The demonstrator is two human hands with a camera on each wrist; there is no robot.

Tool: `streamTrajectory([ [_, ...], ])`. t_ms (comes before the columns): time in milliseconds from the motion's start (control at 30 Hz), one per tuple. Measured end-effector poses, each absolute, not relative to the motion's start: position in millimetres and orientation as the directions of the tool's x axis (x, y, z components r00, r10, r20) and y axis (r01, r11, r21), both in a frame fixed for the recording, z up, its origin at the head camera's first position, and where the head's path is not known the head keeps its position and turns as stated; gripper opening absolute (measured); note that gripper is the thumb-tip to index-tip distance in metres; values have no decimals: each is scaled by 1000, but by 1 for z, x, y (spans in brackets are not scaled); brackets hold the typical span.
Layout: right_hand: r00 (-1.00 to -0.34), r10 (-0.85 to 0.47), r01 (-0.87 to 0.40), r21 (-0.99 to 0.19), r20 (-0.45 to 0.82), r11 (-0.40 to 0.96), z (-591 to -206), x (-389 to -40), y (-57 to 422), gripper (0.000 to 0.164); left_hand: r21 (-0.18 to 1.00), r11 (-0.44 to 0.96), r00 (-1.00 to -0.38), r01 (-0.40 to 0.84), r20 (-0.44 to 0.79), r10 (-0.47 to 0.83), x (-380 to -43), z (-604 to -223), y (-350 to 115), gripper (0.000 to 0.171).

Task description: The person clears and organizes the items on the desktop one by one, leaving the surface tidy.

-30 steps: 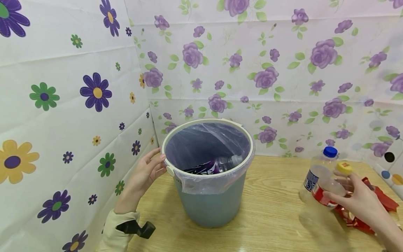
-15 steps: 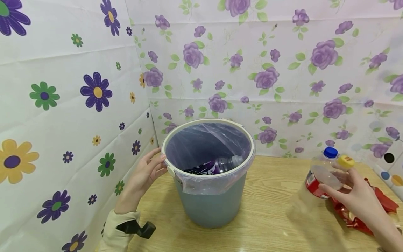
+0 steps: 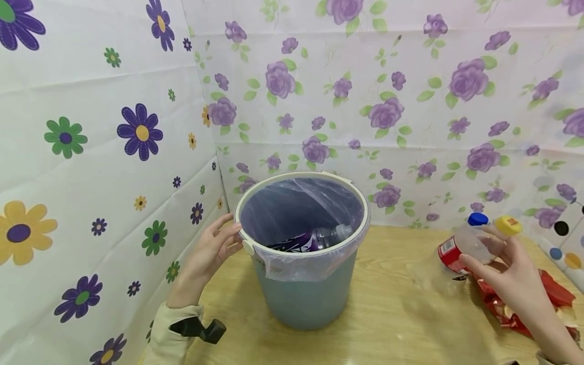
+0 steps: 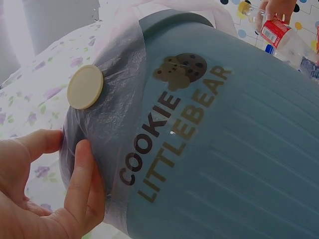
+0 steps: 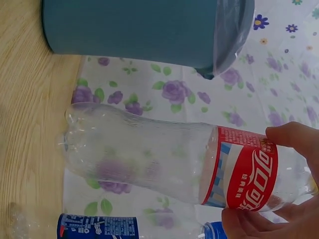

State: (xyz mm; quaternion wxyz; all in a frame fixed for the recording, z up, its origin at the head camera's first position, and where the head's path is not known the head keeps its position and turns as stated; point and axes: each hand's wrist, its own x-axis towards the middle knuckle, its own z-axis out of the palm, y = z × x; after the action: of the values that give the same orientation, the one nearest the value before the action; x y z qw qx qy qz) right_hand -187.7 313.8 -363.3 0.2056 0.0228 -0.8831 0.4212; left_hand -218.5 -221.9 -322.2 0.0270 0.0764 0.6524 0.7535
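A blue-grey trash can (image 3: 305, 299) with a cream rim stands on the table, a clear plastic liner folded over its edge. My left hand (image 3: 211, 248) holds the can's near-left rim, thumb and fingers pinching the liner-covered edge in the left wrist view. In my right hand (image 3: 515, 276) is a clear plastic bottle (image 5: 144, 154) with a red label and yellow cap, tilted and gripped near the label. Behind it, partly hidden, stands another clear bottle with a blue cap (image 3: 477, 219) and a blue label (image 5: 97, 226).
Inside the can lie a clear bottle (image 3: 326, 238) and a dark purple wrapper (image 3: 292, 244). Red crinkled wrappers (image 3: 554, 289) lie under and beside my right forearm. Floral sheets (image 3: 319, 101) rise behind and to the left of the wooden table (image 3: 388, 314).
My right hand has lifted the red-label bottle and carried it slightly left, tilting its base toward the can. The left hand stays at the rim.
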Motion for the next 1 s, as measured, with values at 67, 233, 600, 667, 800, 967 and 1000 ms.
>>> streamTrajectory([
  [67,-910,119,-241,-739,398,629,-361,-187,312,71,987,-150,-987,60,81,139,-218,-321,-221,65],
  [233,-886,84,-326,-742,455,587,-357,-186,307,74,988,-142,-988,54,73,136,-218,-319,-220,67],
  [600,-844,90,-406,-739,529,538,-354,-189,290,73,989,-142,-988,48,68,136,-217,-321,-220,68],
  [667,-842,89,-412,-741,532,531,-354,-189,289,73,990,-136,-989,44,62,137,-217,-322,-221,68],
  [800,-833,96,-425,-741,545,521,-352,-188,285,72,991,-128,-988,40,58,141,-217,-323,-220,67],
  [967,-803,103,-476,-735,587,483,-345,-190,280,72,988,-148,-987,55,76,142,-217,-322,-220,67],
  [1000,-798,103,-487,-737,593,468,-344,-190,279,73,988,-147,-987,56,77,144,-217,-321,-220,66],
])
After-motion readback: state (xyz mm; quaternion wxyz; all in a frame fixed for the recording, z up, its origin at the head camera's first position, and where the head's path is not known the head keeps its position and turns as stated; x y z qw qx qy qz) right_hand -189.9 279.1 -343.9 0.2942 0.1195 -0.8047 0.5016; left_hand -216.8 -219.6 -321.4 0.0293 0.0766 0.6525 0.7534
